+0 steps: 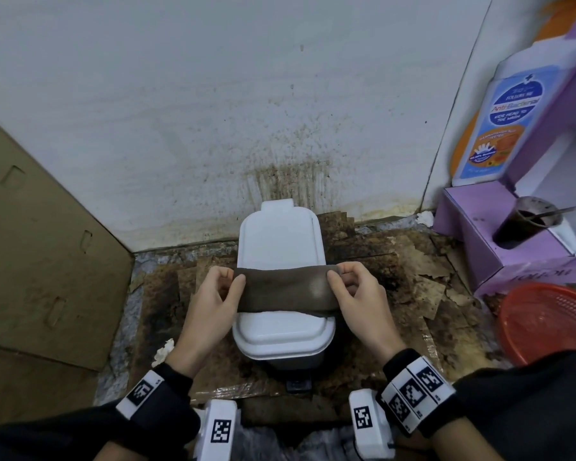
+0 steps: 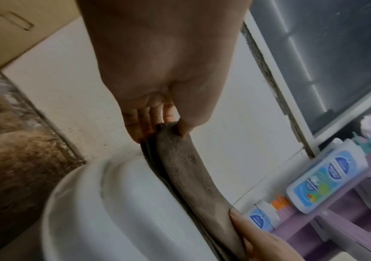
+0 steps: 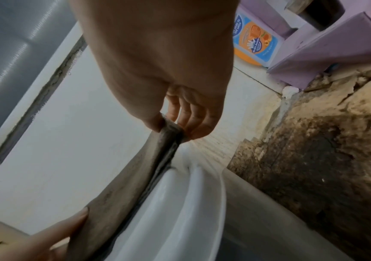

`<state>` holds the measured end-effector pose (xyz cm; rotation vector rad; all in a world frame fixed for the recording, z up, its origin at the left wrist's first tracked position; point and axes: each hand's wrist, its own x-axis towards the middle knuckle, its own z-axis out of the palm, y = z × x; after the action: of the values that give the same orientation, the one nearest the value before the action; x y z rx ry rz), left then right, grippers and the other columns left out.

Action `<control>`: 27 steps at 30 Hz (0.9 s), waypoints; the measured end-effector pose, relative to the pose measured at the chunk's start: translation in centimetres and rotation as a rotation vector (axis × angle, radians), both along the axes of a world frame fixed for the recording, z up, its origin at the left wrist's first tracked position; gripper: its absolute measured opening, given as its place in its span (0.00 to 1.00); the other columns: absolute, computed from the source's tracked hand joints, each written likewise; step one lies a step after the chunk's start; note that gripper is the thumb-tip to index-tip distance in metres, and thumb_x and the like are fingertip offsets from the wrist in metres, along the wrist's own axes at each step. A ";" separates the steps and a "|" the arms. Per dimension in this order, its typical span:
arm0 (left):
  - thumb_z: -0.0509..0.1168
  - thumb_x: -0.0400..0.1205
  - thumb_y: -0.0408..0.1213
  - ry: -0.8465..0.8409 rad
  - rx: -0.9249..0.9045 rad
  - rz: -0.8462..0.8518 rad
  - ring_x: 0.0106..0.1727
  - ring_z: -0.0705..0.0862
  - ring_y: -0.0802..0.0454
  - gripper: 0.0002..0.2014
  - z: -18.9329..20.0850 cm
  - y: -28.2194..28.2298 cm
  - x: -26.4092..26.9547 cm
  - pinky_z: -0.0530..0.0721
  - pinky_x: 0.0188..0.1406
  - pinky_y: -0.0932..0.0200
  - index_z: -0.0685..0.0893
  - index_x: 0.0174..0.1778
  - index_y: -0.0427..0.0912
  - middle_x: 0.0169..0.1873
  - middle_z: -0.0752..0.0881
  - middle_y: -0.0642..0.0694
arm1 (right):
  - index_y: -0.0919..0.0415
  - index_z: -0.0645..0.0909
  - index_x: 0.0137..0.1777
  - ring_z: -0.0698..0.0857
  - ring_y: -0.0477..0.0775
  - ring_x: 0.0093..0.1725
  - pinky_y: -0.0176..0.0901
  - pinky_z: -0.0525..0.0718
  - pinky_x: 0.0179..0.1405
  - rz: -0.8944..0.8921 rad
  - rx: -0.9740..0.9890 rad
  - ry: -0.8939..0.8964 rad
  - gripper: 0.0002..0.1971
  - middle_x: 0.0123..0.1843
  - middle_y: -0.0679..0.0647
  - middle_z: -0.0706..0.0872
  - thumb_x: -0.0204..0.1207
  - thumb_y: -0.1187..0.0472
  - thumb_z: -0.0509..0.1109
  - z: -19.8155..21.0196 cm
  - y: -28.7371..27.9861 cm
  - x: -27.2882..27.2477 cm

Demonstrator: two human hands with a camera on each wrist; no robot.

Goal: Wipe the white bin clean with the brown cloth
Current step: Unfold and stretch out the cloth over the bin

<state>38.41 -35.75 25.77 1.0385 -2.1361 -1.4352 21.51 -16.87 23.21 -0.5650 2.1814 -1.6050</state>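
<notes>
white bin (image 1: 281, 247): centre of frame, lid closed, looks clean on top. brown cloth (image 1: 285, 289): folded, stretched across the lid. left hand (image 1: 213, 294) and right hand (image 1: 356, 294): fingers pinch its ends. judged: wiping under way, sides remaining.

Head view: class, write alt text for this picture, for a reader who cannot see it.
Two hands stretch a folded brown cloth across the closed lid of a white bin, the left hand pinching one end and the right hand the other. The bin stands on stained brown paper against a splattered white wall, with a red basket to the right.
</notes>
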 end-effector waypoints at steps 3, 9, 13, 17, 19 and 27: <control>0.66 0.90 0.48 0.046 -0.052 -0.009 0.53 0.90 0.47 0.08 1.6 1.2 -1.6 0.89 0.55 0.35 0.82 0.52 0.49 0.48 0.90 0.49 | 0.49 0.82 0.53 0.87 0.40 0.44 0.31 0.83 0.38 -0.030 -0.001 0.078 0.02 0.45 0.47 0.88 0.86 0.52 0.70 1.2 1.3 -0.8; 0.66 0.91 0.44 0.153 -0.043 -0.111 0.48 0.88 0.53 0.05 4.0 5.0 -7.4 0.85 0.45 0.50 0.82 0.52 0.48 0.46 0.88 0.51 | 0.49 0.81 0.53 0.86 0.42 0.45 0.38 0.83 0.42 -0.139 0.038 0.191 0.05 0.44 0.46 0.88 0.85 0.51 0.70 4.7 6.8 -5.2; 0.67 0.90 0.44 0.185 0.003 -0.239 0.50 0.89 0.51 0.05 5.7 8.6 -13.0 0.85 0.46 0.51 0.83 0.53 0.48 0.47 0.90 0.50 | 0.51 0.83 0.52 0.88 0.47 0.45 0.47 0.85 0.44 -0.200 0.094 0.242 0.08 0.43 0.47 0.89 0.83 0.48 0.71 7.2 13.0 -8.9; 0.67 0.90 0.42 0.186 0.026 -0.429 0.59 0.87 0.36 0.06 6.7 13.5 -19.7 0.85 0.61 0.39 0.82 0.56 0.43 0.54 0.87 0.33 | 0.51 0.84 0.50 0.89 0.48 0.43 0.49 0.86 0.44 -0.281 0.131 0.236 0.08 0.42 0.49 0.90 0.83 0.48 0.71 8.9 20.6 -13.2; 0.68 0.90 0.39 0.196 0.012 -0.489 0.58 0.88 0.34 0.04 6.6 16.3 -23.4 0.84 0.62 0.33 0.82 0.55 0.42 0.54 0.88 0.31 | 0.52 0.83 0.48 0.88 0.49 0.39 0.48 0.83 0.40 -0.343 0.108 0.197 0.08 0.40 0.52 0.91 0.83 0.49 0.72 9.2 24.6 -15.0; 0.69 0.87 0.49 0.095 -0.079 -0.843 0.53 0.89 0.45 0.09 1.8 29.0 -36.1 0.85 0.52 0.51 0.82 0.55 0.48 0.48 0.88 0.44 | 0.62 0.82 0.50 0.82 0.49 0.36 0.47 0.78 0.39 -0.535 0.040 -0.097 0.10 0.39 0.57 0.87 0.85 0.54 0.71 5.9 39.5 -17.5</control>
<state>2.35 -6.73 27.58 -0.0144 -2.6607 -1.6436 4.01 22.66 29.12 0.1275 2.4108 -1.7825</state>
